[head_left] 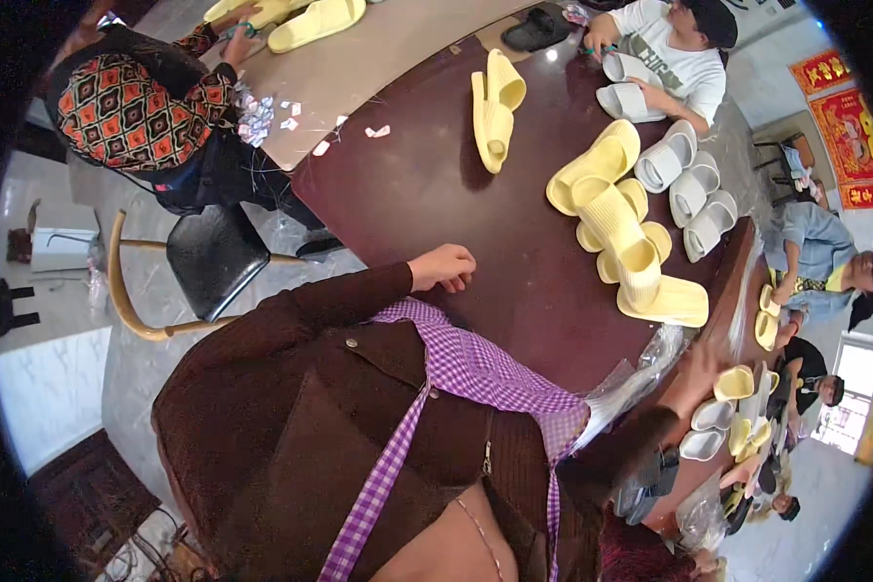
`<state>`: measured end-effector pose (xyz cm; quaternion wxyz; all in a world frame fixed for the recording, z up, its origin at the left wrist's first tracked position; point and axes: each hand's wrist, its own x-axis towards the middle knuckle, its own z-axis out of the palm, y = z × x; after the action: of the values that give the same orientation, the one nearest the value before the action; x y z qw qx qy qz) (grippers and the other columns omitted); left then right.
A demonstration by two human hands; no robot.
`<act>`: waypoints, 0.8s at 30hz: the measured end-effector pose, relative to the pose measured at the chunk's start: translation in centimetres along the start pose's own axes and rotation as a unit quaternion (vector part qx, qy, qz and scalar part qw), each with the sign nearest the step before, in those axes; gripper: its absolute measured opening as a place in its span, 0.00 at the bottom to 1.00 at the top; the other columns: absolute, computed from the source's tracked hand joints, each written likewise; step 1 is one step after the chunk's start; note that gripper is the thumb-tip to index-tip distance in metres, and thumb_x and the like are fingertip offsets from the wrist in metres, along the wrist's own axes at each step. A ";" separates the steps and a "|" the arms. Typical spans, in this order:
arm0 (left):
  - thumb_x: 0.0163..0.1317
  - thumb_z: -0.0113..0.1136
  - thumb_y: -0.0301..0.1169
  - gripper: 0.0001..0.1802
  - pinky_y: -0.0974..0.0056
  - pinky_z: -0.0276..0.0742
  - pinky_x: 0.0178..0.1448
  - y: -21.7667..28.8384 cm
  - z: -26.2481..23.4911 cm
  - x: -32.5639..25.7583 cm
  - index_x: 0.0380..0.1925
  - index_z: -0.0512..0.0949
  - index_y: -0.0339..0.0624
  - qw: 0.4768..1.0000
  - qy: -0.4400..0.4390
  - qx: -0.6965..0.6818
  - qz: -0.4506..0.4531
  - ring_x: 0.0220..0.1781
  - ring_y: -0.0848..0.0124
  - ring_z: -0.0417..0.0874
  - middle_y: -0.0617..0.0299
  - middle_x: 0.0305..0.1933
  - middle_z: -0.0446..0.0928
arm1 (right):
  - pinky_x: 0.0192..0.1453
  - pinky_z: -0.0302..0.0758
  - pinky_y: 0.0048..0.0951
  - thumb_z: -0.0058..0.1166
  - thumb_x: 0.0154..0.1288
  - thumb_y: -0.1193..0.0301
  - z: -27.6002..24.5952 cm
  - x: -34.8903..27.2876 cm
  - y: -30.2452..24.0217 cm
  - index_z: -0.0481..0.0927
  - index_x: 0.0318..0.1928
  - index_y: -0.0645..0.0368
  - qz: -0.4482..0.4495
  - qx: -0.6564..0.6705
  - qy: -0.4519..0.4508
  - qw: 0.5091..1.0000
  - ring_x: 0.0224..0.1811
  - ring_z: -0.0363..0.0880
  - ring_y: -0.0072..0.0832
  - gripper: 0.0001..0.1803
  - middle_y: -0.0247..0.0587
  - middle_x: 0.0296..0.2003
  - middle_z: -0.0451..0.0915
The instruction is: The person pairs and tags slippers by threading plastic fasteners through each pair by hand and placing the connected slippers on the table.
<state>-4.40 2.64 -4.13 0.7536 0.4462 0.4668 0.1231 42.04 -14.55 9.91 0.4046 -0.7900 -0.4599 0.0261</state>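
Yellow slippers (640, 257): stacked in an overlapping pile on the right part of the dark red table (388, 213), some lying across others.
Clear plastic bags (616, 393): lay at the near edge, just below the pile, beside the right forearm.
Right hand (700, 373): motion-blurred, just beyond the bags, between the pile and more yellow footwear (734, 382) further right. Couldn't tell whether that grip was apart or together, or whether it touched anything.
Left hand (443, 267): over the near edge, left of the pile and well apart from it; fingers loosely curled. Couldn't tell if that grip was fully together.
Grey slippers (690, 201): in a row right of the pile.
Separate yellow pair (496, 124): stood toward the far side, apart from the pile.
Co-worker in white (684, 73): far right corner, hands at grey footwear.
Co-worker in patterned top (136, 109): far left, beside scattered paper bits (255, 118).
Black-seated chair (216, 260): left of the table.
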 end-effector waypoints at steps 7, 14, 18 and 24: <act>0.55 0.58 0.36 0.17 0.68 0.69 0.28 5.3 -1.8 4.8 0.38 0.72 0.34 0.933 0.244 -0.004 0.263 0.27 0.74 0.72 0.61 0.30 0.73 | 0.28 0.72 0.19 0.49 0.60 0.73 16.7 -7.1 -9.2 0.75 0.45 0.67 0.238 0.286 -0.162 0.914 0.27 0.75 0.20 0.14 0.37 0.31 0.78; 0.49 0.62 0.33 0.21 0.62 0.72 0.45 8.8 -5.6 8.8 0.38 0.71 0.26 0.928 0.334 -0.142 0.089 0.40 0.62 0.76 0.53 0.35 0.73 | 0.30 0.72 0.19 0.49 0.60 0.74 23.2 -16.0 -11.6 0.74 0.46 0.67 0.166 0.293 -0.357 0.871 0.28 0.75 0.20 0.14 0.38 0.32 0.79; 0.50 0.60 0.34 0.22 0.57 0.73 0.48 7.6 -6.5 9.3 0.39 0.69 0.28 0.867 0.469 0.049 0.158 0.46 0.54 0.76 0.44 0.43 0.71 | 0.31 0.73 0.21 0.48 0.61 0.74 21.6 -19.1 -10.6 0.74 0.46 0.67 0.222 0.263 -0.358 0.868 0.28 0.76 0.21 0.14 0.39 0.32 0.79; 0.51 0.57 0.35 0.24 0.51 0.70 0.53 7.7 -7.9 10.0 0.43 0.66 0.29 0.850 0.432 0.286 0.100 0.52 0.43 0.70 0.37 0.50 0.66 | 0.31 0.73 0.21 0.46 0.62 0.74 20.6 -20.6 -11.0 0.74 0.46 0.68 0.312 0.247 -0.307 0.864 0.28 0.75 0.21 0.14 0.39 0.32 0.79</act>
<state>-3.75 17.45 -5.35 0.2988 0.5880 0.7126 0.2390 13.93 -14.53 -3.39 0.3957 -0.7184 -0.2688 0.5050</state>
